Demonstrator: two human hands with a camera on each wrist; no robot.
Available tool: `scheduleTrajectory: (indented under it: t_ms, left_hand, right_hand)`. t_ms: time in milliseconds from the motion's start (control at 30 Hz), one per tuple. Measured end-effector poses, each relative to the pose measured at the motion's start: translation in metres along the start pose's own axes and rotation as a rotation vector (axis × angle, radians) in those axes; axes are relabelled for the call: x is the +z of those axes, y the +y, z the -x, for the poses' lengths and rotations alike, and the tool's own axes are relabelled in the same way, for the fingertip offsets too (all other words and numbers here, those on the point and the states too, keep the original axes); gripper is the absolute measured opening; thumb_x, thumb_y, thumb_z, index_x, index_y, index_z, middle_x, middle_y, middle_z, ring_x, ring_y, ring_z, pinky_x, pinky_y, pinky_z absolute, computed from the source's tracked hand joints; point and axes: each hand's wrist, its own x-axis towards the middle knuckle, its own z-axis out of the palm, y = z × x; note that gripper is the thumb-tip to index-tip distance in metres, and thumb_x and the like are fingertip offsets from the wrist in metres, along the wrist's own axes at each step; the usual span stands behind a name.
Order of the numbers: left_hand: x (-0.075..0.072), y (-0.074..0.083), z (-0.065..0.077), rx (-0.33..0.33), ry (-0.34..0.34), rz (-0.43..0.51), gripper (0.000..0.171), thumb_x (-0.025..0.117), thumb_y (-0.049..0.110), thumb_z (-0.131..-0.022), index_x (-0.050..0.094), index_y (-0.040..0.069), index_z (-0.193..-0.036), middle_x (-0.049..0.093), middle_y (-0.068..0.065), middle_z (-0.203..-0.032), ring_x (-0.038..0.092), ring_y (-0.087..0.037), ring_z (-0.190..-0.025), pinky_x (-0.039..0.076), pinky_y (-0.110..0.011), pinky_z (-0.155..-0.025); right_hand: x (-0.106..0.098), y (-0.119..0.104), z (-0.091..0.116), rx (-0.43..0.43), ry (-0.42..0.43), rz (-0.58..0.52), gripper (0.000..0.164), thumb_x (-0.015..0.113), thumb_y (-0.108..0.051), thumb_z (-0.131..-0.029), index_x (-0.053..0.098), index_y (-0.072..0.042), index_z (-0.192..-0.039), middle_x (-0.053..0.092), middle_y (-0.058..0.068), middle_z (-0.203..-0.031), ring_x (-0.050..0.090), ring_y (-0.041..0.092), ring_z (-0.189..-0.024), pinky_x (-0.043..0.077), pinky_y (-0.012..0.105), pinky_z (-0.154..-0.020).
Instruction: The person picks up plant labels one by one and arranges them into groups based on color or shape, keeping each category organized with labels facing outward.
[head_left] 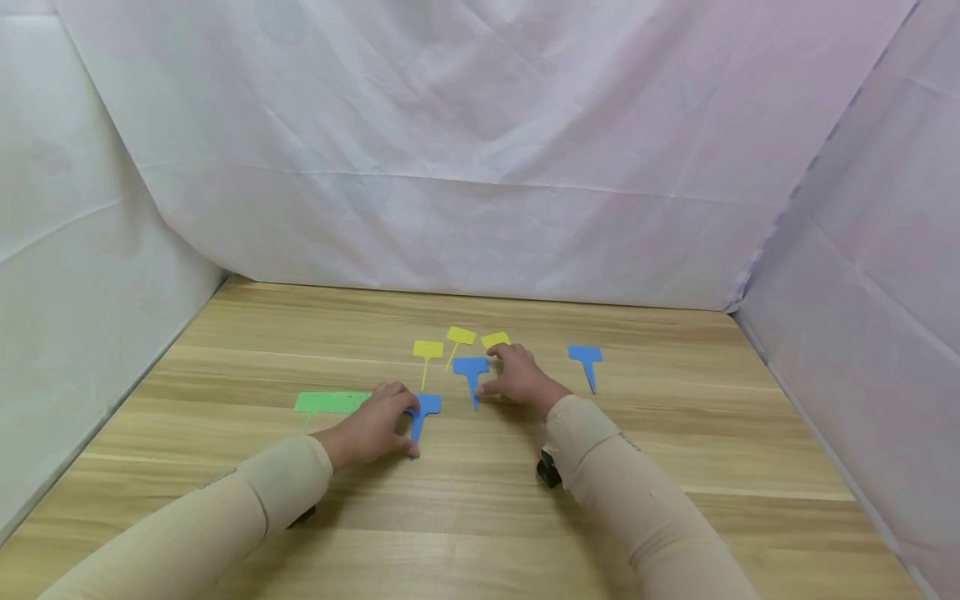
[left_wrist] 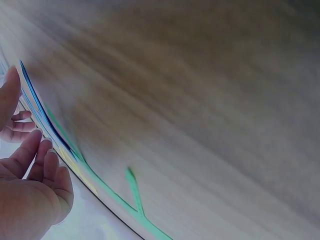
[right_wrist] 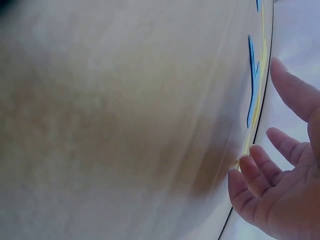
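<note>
Several T-shaped plant labels lie on the wooden table. My left hand [head_left: 375, 423] is over a blue plant label [head_left: 427, 405] in the head view, its thumb by the stem's tip and its fingers by the head's left edge. Thumb and fingers stand apart in the left wrist view, and contact is unclear. My right hand [head_left: 520, 377] is beside the middle blue label [head_left: 471, 367], thumb near its stem, fingertips near a partly covered yellow label [head_left: 495, 339]. In the right wrist view its fingers are loosely spread, gripping nothing.
Two yellow labels [head_left: 428, 349] lie behind the blue ones. Green labels [head_left: 322, 402] sit side by side left of my left hand, partly hidden by it. Another blue label [head_left: 586, 354] lies to the right. White cloth [head_left: 465, 225] hangs around the table's back and sides.
</note>
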Motion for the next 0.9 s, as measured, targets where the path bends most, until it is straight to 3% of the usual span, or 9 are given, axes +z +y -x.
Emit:
scheduleTrajectory:
  t_ms: [433, 900]
  left_hand:
    - [0.0038, 0.0026, 0.0008, 0.038, 0.011, -0.027, 0.046, 0.084, 0.020, -0.073, 0.063, -0.002, -0.108, 0.055, -0.006, -0.106, 0.046, -0.025, -0.102, 0.043, -0.042, -0.092]
    - [0.0042, 0.0049, -0.0002, 0.028, -0.008, -0.030, 0.043, 0.083, 0.017, -0.074, 0.063, -0.001, -0.107, 0.055, -0.007, -0.107, 0.045, -0.025, -0.102, 0.043, -0.042, -0.092]
  right_hand:
    - [0.0045, 0.0005, -0.0050, -0.030, 0.009, 0.034, 0.074, 0.083, -0.026, -0.078, 0.046, -0.002, -0.138, 0.037, 0.020, -0.143, 0.028, 0.038, -0.136, 0.030, 0.045, -0.111]
    - [0.0083, -0.0042, -0.0065, -0.028, 0.033, 0.118, 0.071, 0.081, -0.028, -0.080, 0.047, -0.004, -0.137, 0.036, 0.021, -0.141, 0.033, 0.035, -0.130, 0.036, 0.043, -0.107]
